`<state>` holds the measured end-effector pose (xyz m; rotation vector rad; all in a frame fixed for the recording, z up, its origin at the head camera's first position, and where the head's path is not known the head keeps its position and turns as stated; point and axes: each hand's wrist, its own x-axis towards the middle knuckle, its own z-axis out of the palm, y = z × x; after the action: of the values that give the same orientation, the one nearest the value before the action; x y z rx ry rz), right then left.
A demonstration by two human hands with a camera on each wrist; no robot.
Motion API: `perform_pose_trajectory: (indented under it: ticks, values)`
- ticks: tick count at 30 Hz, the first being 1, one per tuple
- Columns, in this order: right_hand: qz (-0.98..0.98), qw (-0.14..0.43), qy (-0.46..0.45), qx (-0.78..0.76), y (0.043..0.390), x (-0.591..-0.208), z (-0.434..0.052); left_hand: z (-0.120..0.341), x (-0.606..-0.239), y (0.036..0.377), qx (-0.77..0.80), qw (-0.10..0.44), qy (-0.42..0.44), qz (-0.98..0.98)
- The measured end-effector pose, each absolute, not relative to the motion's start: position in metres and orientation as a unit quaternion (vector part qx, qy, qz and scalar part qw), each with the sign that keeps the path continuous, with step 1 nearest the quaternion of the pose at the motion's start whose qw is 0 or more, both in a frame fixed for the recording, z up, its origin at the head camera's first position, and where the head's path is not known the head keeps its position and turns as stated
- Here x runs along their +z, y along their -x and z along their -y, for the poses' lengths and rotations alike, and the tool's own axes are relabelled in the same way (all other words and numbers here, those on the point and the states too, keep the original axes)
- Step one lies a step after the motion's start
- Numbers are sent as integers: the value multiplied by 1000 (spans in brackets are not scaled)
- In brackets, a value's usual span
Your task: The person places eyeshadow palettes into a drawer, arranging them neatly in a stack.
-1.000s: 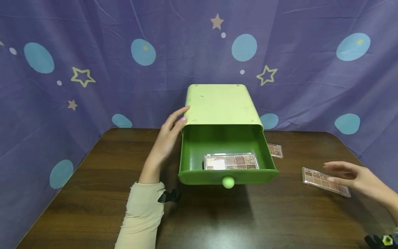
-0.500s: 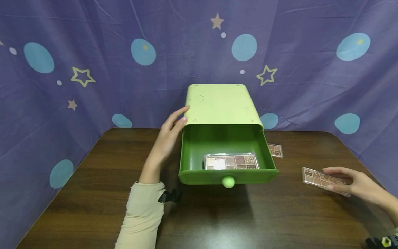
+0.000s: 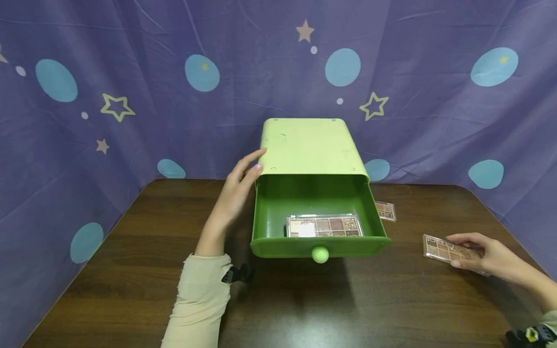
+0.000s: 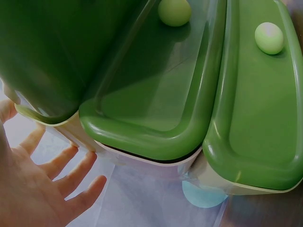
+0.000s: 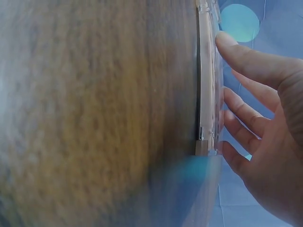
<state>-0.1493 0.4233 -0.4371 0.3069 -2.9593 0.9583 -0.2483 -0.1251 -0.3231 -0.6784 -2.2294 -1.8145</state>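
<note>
Pinching the palette (image 3: 448, 248), the right grip (image 3: 476, 253) curls; left grip (image 3: 237, 186) flat against cabinet (image 3: 306, 145).

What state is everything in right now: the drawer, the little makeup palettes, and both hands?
Green plastic drawer: pulled open.
Pale green cabinet: upright on the brown wooden table.
Clear-lidded eyeshadow palette in the drawer: lying flat.
Clear palette at the right edge: on the table, under the right hand.
Small palette behind the drawer: flat, untouched.
Left hand: fingers straight, against the cabinet's side.
</note>
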Motion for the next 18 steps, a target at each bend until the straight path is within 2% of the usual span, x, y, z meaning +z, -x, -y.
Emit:
perform_pose_trajectory:
  ticks: [18]
  values:
    - [962, 30, -93, 257, 156, -439, -414, 126, -324, 250, -610, 93, 226, 754]
